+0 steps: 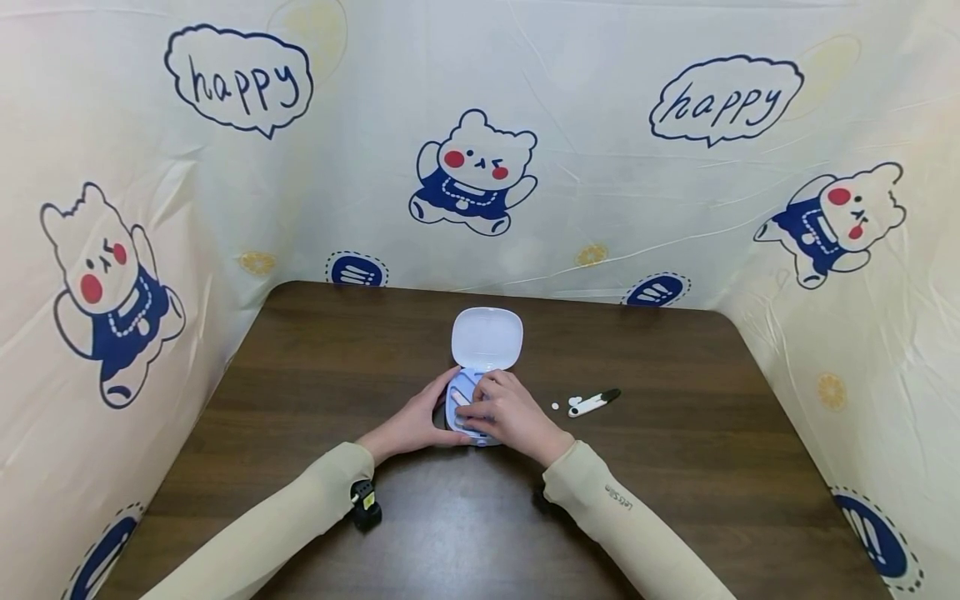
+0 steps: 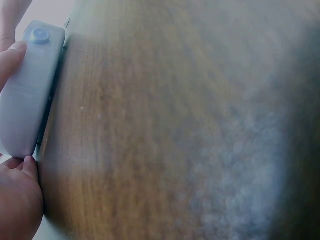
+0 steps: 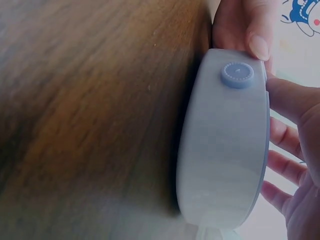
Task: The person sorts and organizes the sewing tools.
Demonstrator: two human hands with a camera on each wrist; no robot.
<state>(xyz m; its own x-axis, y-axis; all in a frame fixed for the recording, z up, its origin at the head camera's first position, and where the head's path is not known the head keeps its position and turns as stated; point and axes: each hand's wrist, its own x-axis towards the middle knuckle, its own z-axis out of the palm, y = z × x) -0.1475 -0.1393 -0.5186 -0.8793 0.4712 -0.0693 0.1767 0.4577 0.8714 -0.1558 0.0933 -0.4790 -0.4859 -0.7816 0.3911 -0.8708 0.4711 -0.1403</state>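
A small pale-blue case stands on the table, its hinged lid raised at the back. My left hand grips the case from its left, with the thumb along the front. Over the case's right half is my right hand, its bent fingers reaching inside; whether they pinch anything is hidden. A slim whitish piece lies in the case beside those fingertips. In the right wrist view, a round blue button shows on the case's front wall, near the left thumb.
Right of the case, a slim white tool with a dark end lies on the brown table, beside small white pieces. A printed cloth hangs behind the table and at both sides.
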